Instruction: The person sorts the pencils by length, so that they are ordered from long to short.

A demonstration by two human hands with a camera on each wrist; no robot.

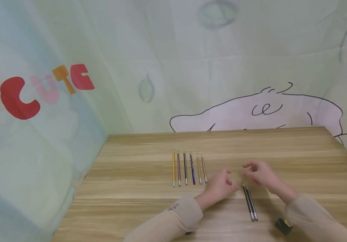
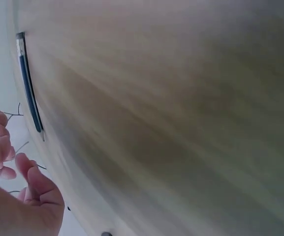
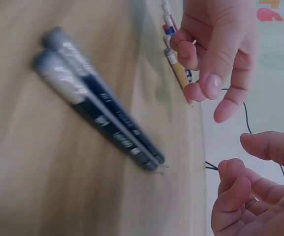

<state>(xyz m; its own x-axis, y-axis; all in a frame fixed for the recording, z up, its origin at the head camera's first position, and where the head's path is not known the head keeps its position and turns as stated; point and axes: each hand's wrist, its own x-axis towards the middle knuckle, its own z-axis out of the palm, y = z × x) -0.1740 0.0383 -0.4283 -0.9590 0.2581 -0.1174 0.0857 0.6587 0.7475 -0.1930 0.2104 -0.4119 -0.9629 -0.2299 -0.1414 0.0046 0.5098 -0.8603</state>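
Two dark pencils with silver ends (image 1: pixel 247 202) lie side by side on the wooden table, tips almost together and pointing away from me. To their left is my left hand (image 1: pixel 220 185), low over the table with fingers loosely bent and nothing in them. My right hand (image 1: pixel 259 175) hovers just beyond and right of the pencil tips, thumb and fingers apart, also holding nothing. In the right wrist view both hands face each other past the dark pencils (image 3: pixel 97 105), whose white lettering is blurred.
Left of my left hand, several pencils stand in a row: yellow (image 1: pixel 174 168), dark red (image 1: pixel 178 168), black (image 1: pixel 185 169), blue-patterned (image 1: pixel 192 168) and tan ones (image 1: pixel 199 169). A black object (image 1: pixel 283 226) sits by my right sleeve. Printed cloth (image 1: pixel 149 67) hangs behind the table.
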